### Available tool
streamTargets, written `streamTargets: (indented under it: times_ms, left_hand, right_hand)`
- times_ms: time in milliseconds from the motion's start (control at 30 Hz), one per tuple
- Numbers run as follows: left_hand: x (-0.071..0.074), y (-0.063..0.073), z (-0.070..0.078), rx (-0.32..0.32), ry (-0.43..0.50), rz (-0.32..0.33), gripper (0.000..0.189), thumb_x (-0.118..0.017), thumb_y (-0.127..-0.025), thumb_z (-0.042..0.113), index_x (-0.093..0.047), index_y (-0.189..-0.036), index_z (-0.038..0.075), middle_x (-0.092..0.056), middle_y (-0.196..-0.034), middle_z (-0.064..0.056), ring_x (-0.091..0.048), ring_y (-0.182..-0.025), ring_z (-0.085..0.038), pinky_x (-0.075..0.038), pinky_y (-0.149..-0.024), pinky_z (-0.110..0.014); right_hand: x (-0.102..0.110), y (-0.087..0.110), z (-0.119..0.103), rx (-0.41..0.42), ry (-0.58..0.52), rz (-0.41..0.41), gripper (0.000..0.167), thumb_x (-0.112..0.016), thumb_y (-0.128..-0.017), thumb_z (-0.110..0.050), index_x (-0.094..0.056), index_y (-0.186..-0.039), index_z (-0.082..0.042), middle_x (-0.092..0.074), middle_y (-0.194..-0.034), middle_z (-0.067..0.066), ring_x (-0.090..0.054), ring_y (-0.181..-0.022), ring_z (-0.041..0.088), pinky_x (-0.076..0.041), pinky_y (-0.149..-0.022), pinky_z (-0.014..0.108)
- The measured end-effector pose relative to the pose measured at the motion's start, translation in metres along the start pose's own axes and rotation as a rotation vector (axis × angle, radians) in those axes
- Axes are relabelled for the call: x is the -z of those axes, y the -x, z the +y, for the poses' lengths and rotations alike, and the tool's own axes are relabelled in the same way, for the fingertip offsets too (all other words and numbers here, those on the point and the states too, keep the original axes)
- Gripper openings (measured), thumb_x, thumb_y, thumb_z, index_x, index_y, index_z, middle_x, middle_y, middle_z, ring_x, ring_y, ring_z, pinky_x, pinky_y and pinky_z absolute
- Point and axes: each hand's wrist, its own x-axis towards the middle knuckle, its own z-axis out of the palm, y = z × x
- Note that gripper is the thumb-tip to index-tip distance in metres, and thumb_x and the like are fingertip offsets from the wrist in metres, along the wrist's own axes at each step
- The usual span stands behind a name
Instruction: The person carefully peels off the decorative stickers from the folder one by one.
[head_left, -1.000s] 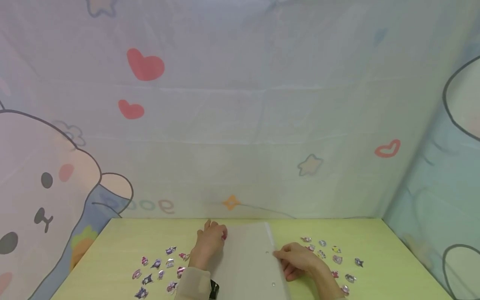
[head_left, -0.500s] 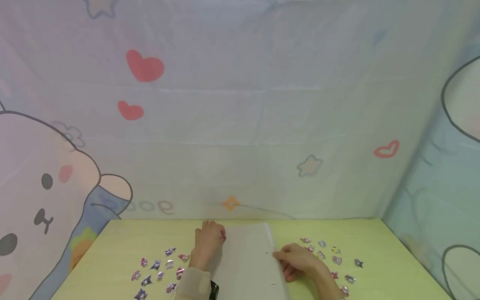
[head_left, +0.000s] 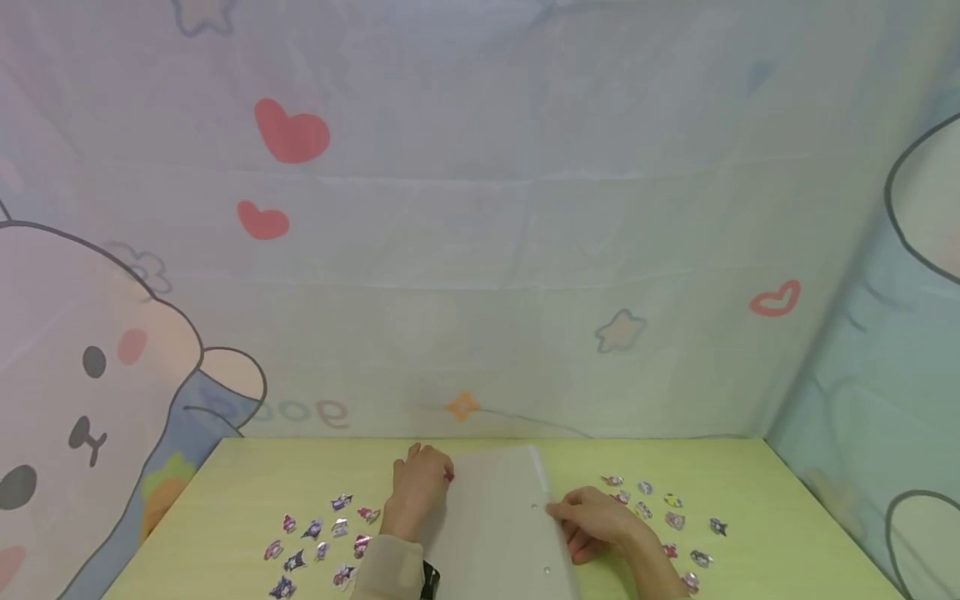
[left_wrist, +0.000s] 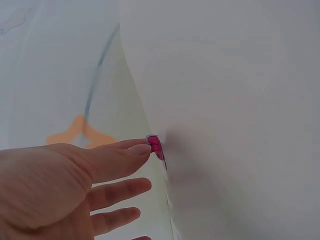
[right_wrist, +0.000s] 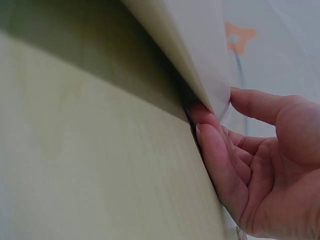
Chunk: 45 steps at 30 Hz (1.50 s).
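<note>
A large white sheet [head_left: 495, 533] with small round spots along its right side lies in front of me, its right side lifted. At its upper left edge my left hand [head_left: 418, 492] pinches a small pink sticker [left_wrist: 156, 147] between thumb and index finger. The sticker meets the sheet's edge in the left wrist view, while the other fingers are spread. My right hand [head_left: 597, 521] holds the sheet's right edge, thumb on top and fingers underneath, as the right wrist view shows.
Several small character stickers [head_left: 312, 529] are scattered on the yellow table [head_left: 195, 542] at the left. More stickers [head_left: 675, 519] lie to the right of my right hand. A printed cloth backdrop [head_left: 480, 208] rises behind the table's far edge.
</note>
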Motion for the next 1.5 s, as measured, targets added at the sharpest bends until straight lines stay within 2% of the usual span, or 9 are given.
streamTargets:
  times_ms: [233,433,633,800,1033,1100,1233,1333,1500]
  left_hand:
    - [-0.005,-0.001,-0.004,0.023,-0.008,0.066,0.016,-0.076,-0.080,0.007,-0.070,-0.069,0.015,-0.064,-0.081,0.000,-0.056,-0.087,-0.028,-0.045,-0.070,-0.051]
    - [-0.002,0.000,-0.003,0.046,-0.009,0.056,0.017,-0.074,-0.084,0.008,-0.067,-0.069,0.016,-0.060,-0.082,-0.001,-0.055,-0.091,-0.029,-0.044,-0.072,-0.051]
    - [0.007,0.002,-0.003,0.030,0.018,0.049,0.022,-0.072,-0.085,0.005,-0.064,-0.069,0.018,-0.060,-0.086,0.000,-0.054,-0.099,-0.031,-0.043,-0.074,-0.051]
    - [0.012,0.005,-0.009,0.033,0.041,0.037,0.022,-0.072,-0.085,0.005,-0.062,-0.070,0.018,-0.061,-0.094,-0.002,-0.052,-0.108,-0.033,-0.042,-0.077,-0.054]
    - [0.024,0.012,-0.040,0.059,0.009,0.033,0.021,-0.076,-0.084,0.010,-0.061,-0.072,0.017,-0.062,-0.094,-0.002,-0.052,-0.110,-0.035,-0.043,-0.077,-0.055]
    - [0.032,0.015,-0.051,0.062,0.010,0.029,0.021,-0.075,-0.085,0.010,-0.061,-0.072,0.017,-0.063,-0.099,-0.004,-0.052,-0.110,-0.036,-0.043,-0.077,-0.055]
    - [0.053,0.024,-0.075,0.093,0.077,-0.007,0.016,-0.072,-0.087,0.010,-0.062,-0.076,0.015,-0.065,-0.108,-0.011,-0.058,-0.091,-0.031,-0.045,-0.073,-0.055]
    - [0.068,0.031,-0.094,0.129,0.109,-0.054,0.012,-0.070,-0.088,0.009,-0.063,-0.079,0.012,-0.065,-0.109,-0.013,-0.055,-0.078,-0.026,-0.045,-0.074,-0.059]
    - [0.087,0.040,-0.119,0.150,0.067,-0.103,0.014,-0.070,-0.089,0.010,-0.063,-0.077,0.012,-0.065,-0.101,-0.008,-0.054,-0.081,-0.024,-0.041,-0.078,-0.066]
  right_hand:
    - [-0.002,0.000,0.002,0.005,-0.006,-0.009,0.031,-0.060,-0.097,-0.031,-0.063,-0.091,0.000,-0.062,-0.073,0.010,-0.058,-0.051,0.012,-0.054,-0.051,0.028]
    - [-0.002,-0.002,0.002,0.012,-0.008,-0.017,0.030,-0.060,-0.097,-0.030,-0.063,-0.089,0.000,-0.061,-0.072,0.010,-0.058,-0.050,0.011,-0.054,-0.050,0.027]
    - [-0.001,-0.002,0.002,0.013,-0.006,-0.010,0.031,-0.060,-0.097,-0.031,-0.064,-0.091,0.000,-0.061,-0.072,0.010,-0.059,-0.051,0.012,-0.054,-0.051,0.028]
    - [-0.003,-0.001,0.002,0.017,-0.019,-0.018,0.031,-0.060,-0.097,-0.031,-0.063,-0.090,0.000,-0.061,-0.072,0.009,-0.058,-0.051,0.012,-0.054,-0.051,0.027]
    - [-0.002,-0.001,0.004,0.002,-0.014,-0.006,0.031,-0.060,-0.097,-0.031,-0.061,-0.088,-0.001,-0.060,-0.073,0.010,-0.057,-0.051,0.012,-0.054,-0.051,0.028]
    - [-0.001,-0.002,0.005,-0.001,-0.008,0.002,0.031,-0.060,-0.097,-0.030,-0.061,-0.088,-0.001,-0.060,-0.073,0.010,-0.057,-0.051,0.013,-0.054,-0.050,0.028]
    - [0.000,-0.005,0.004,0.000,-0.005,0.002,0.030,-0.061,-0.097,-0.031,-0.061,-0.089,-0.001,-0.060,-0.074,0.010,-0.058,-0.052,0.013,-0.054,-0.051,0.029]
    - [-0.001,-0.006,0.004,0.003,0.002,-0.005,0.031,-0.061,-0.097,-0.031,-0.061,-0.089,-0.002,-0.060,-0.074,0.009,-0.058,-0.052,0.013,-0.055,-0.051,0.029]
    - [0.000,-0.005,0.005,0.004,0.005,-0.001,0.030,-0.060,-0.097,-0.031,-0.061,-0.089,-0.001,-0.061,-0.073,0.010,-0.058,-0.051,0.013,-0.054,-0.051,0.029]
